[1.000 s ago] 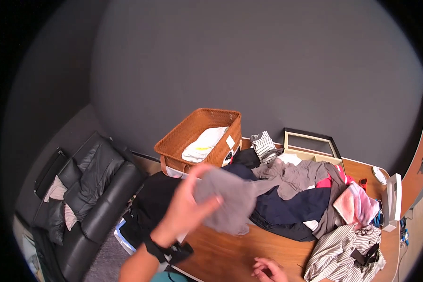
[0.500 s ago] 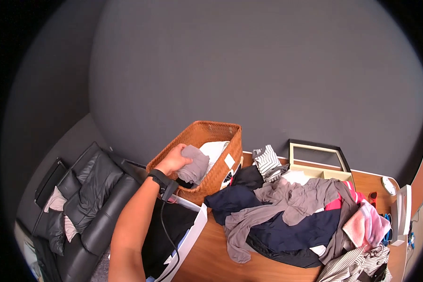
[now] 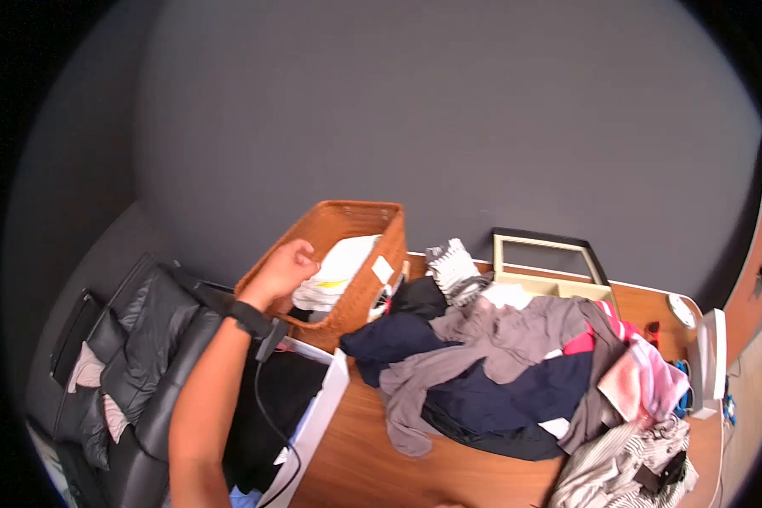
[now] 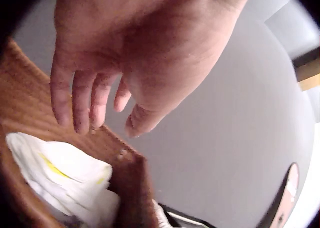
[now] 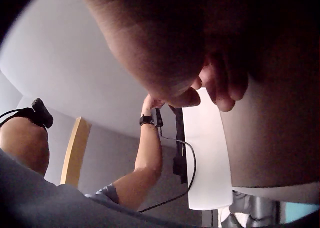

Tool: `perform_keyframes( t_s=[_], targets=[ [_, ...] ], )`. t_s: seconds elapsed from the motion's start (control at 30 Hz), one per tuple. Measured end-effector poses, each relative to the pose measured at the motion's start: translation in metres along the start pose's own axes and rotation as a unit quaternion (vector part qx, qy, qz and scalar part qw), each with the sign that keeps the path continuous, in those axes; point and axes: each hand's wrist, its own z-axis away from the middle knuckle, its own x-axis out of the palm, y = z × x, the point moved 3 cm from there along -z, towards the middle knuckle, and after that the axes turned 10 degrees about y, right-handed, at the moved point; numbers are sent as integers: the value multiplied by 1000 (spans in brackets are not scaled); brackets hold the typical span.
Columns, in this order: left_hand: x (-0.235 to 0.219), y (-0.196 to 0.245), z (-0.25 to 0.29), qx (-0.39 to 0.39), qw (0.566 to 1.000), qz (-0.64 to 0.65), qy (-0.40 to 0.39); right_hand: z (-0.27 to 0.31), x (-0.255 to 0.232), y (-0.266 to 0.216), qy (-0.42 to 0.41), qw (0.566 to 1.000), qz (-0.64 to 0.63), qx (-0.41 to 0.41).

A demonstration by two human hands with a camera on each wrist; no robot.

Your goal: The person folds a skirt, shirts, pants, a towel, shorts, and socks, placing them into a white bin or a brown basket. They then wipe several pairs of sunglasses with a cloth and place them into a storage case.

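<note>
My left hand (image 3: 286,269) hangs over the near left side of a brown woven basket (image 3: 389,222), its fingers loosely bent and holding nothing. Inside the basket lies a folded white garment (image 3: 347,261) with a yellow mark; the left wrist view shows this white garment (image 4: 70,163) below the fingertips. The folded grey cloth seen earlier is out of sight. Only a sliver of my right hand reaches the bottom edge of the head view. In the right wrist view the right hand (image 5: 200,73) has loosely curled fingers with nothing in them, over the brown tabletop (image 5: 270,138).
A heap of clothes covers the table's middle: a grey garment (image 3: 516,339), navy cloth (image 3: 516,398), a pink towel (image 3: 643,377) and a striped shirt (image 3: 601,466). Behind stands a framed divided box (image 3: 550,284). A white box (image 3: 317,423) with black clothing (image 3: 267,406) sits before the basket.
My left hand carried the folded grey cloth leftward from the heap into the basket and let it go. The right hand has dropped almost out of the head view.
</note>
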Motion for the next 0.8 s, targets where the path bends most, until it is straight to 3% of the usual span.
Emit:
perform_keyframes(
  t_s=[0.07,0.13,0.2,0.27,0.43,0.47,0.5,0.53,0.57,0.6,0.67,0.77,0.8],
  targets=[
    [14,56,22,-6,997,81,-22,-3,-1,-7,12,999,24,-25],
    [51,97,46,12,984,95,-150,-2,-1,-8,-4,1000,19,-9],
    [103,113,64,138,966,103,-194,-3,0,-3,12,1000,2,-10],
    [155,131,83,174,952,92,-232,-1,4,4,0,997,-70,22],
    [237,185,114,365,930,6,-51,-2,2,7,-39,992,-111,38],
    [249,182,116,371,927,9,-52,-5,1,14,-32,993,-110,36],
    [264,178,113,382,918,-76,-77,-12,2,26,-70,992,-96,39],
    [275,176,111,389,902,-160,-101,-13,4,34,-108,990,-81,44],
    [276,179,104,351,922,-116,-113,-12,5,32,-95,988,-118,18],
    [276,179,97,367,927,-11,-75,-13,2,32,-88,989,-119,12],
    [258,196,91,341,931,107,-75,-13,4,30,-111,990,-82,3],
    [203,231,105,221,950,194,-105,-13,3,26,-113,991,-71,2],
    [193,230,104,189,940,228,-166,-14,5,29,-114,991,-73,0]
  ],
)
